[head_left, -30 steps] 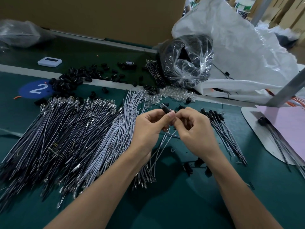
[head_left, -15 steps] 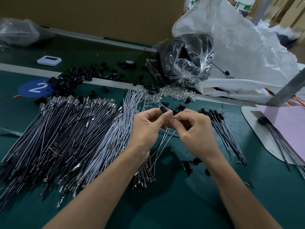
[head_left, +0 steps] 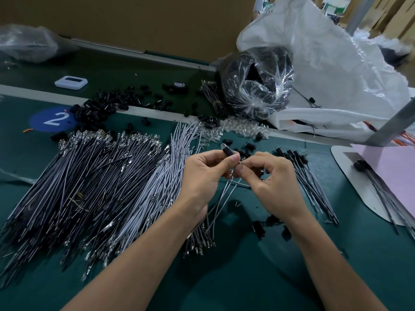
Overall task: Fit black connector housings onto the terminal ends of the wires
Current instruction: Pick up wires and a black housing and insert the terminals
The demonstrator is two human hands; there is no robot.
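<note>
My left hand (head_left: pixel 203 176) pinches a black connector housing (head_left: pixel 227 151) between thumb and forefinger, its clear tip pointing up and left. My right hand (head_left: pixel 270 180) pinches the metal terminal end of a thin grey wire (head_left: pixel 224 194) right at the housing's lower end. The wire hangs down between both hands to the mat. A big fan of grey and black wires (head_left: pixel 89 187) with bare terminals lies to the left. A row of finished wires with black housings (head_left: pixel 301 173) lies to the right of my right hand.
Loose black housings (head_left: pixel 101 108) are heaped at the back left near a blue "2" disc (head_left: pixel 52 119). Clear parts (head_left: pixel 235 129) lie behind my hands. A plastic bag of black parts (head_left: pixel 256 86), a white sack (head_left: pixel 336 70) and a pink sheet (head_left: pixel 390 171) sit on the right.
My hands stayed together in the same spot. The housing is tipped a little more upright, and my right fingers have shifted at the wire's terminal end.
</note>
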